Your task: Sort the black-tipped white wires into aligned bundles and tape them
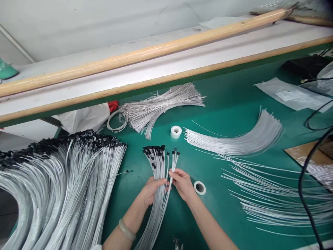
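My left hand point(151, 189) is closed around a bundle of thin white-grey cables point(159, 175) with small black connectors at their upper ends. Between thumb and fingers, my right hand point(182, 182) pinches a few similar cables point(173, 163), held slightly apart from the bundle on its right. One more cable stands between the two groups. The lower lengths of the cables curve down toward the front edge of the view. Just right of my right hand lies a roll of white tape point(199, 188), with a second tape roll point(176, 132) farther back.
A large pile of black-tipped cables point(78, 180) fills the left side. Farther back lies a tied wire bundle point(166, 102). Loose wires point(275, 205) and a curved wire bundle point(234, 140) spread right. A black cord point(303, 184) hangs at right; a shelf point(166, 74) crosses behind.
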Available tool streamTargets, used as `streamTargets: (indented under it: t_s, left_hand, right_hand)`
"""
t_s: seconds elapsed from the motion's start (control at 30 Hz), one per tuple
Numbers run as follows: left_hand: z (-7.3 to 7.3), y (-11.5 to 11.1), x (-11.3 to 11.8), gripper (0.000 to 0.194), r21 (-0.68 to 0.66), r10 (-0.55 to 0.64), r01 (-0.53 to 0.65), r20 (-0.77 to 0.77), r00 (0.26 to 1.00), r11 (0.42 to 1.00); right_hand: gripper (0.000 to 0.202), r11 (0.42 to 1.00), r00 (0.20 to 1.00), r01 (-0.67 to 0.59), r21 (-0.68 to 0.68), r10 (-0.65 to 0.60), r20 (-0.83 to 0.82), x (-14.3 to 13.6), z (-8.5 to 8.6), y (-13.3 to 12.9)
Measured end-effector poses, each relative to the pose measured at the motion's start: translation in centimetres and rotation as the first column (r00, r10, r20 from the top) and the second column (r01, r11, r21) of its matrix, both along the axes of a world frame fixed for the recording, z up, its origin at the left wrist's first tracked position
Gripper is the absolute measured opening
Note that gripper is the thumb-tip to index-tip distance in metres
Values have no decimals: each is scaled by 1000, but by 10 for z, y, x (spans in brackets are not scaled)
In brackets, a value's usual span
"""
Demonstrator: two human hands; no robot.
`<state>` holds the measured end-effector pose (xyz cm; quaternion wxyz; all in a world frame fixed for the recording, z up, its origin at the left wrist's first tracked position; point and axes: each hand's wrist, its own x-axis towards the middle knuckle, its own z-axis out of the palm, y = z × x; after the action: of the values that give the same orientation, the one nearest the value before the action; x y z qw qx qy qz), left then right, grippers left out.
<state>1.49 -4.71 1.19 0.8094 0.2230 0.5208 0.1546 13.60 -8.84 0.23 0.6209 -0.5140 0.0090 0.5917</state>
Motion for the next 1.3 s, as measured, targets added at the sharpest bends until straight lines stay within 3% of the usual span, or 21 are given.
streamTargets:
  t_s: [0.17,0.57,0.87,1.13,1.3]
  left_hand:
    - [-1,3,-3,30,-24,2,-3,-45,999,1000]
    - [-9,4,-9,26,-49,34,-37,-70,997,998]
    - [-12,4,-11,27,-67,54,-59,-76,996,996]
    - [-9,3,-6,32,-41,43,-45,-53,998,998]
    - [-10,1,-4,29,-9,27,-27,-14,1000,1000]
  right_hand:
    - [25,999,998,-40,1,40,-40,3,0,0]
    - [31,1000,983,11,-20,-7,186,-2,-9,1]
    - [35,999,991,9,-37,-4,130,-1,-7,-1]
    - [29,999,939,-47,14,39,342,-5,-8,1]
    - [25,997,905,69,-28,-50,423,-12,-10,4]
